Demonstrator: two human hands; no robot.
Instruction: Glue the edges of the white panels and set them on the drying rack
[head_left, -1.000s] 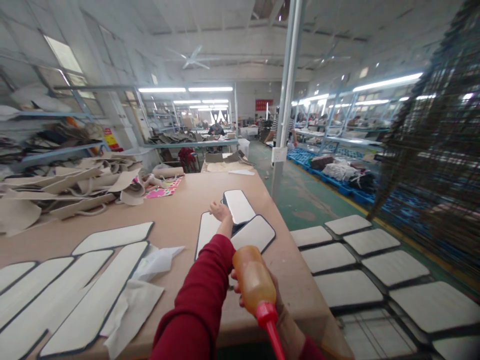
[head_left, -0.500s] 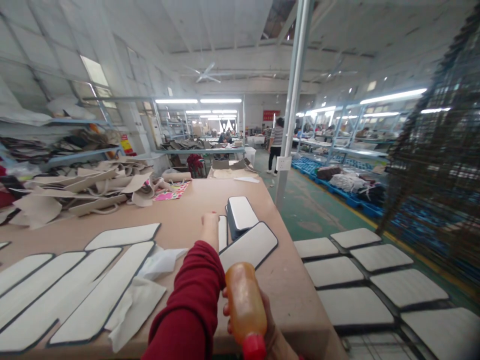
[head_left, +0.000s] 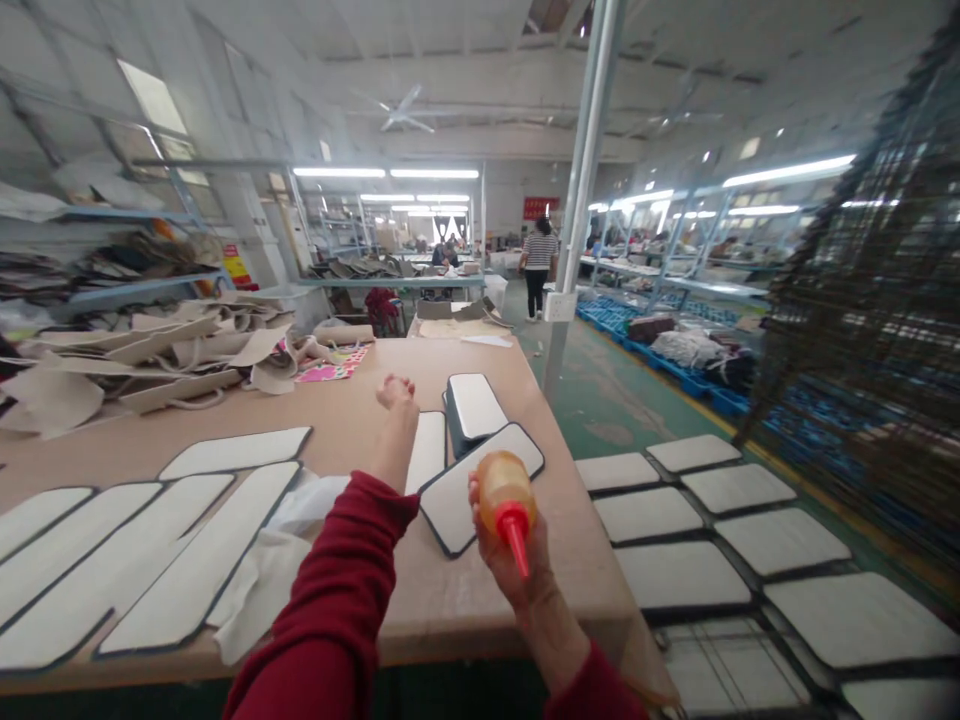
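My right hand (head_left: 517,560) is wrapped round an amber squeeze bottle (head_left: 504,478), whose red nozzle tips down towards me. Beneath the bottle, a cream panel with dark edging (head_left: 450,505) lies aslant on the table. My left hand (head_left: 396,390) is stretched forward above the tabletop with its fingers curled in; whatever it may hold is hidden. Beside the left wrist lies another cream panel (head_left: 429,450), partly covered by the forearm. Just right of it stands a stack of dark-edged panels (head_left: 477,405), touching the slanted one.
Several cream panels (head_left: 172,560) cover the table's left side, with crumpled white cloth (head_left: 270,570) alongside. Beige offcuts (head_left: 172,350) are heaped at the far left. More panels (head_left: 682,575) lie on a rack to the right. A metal post (head_left: 581,200) and a person (head_left: 538,262) stand beyond.
The bottle has swung up and away from me, its nozzle now towards me. My left hand has shifted left and forward, uncovering more of the panel beside it. The view has tilted down slightly.
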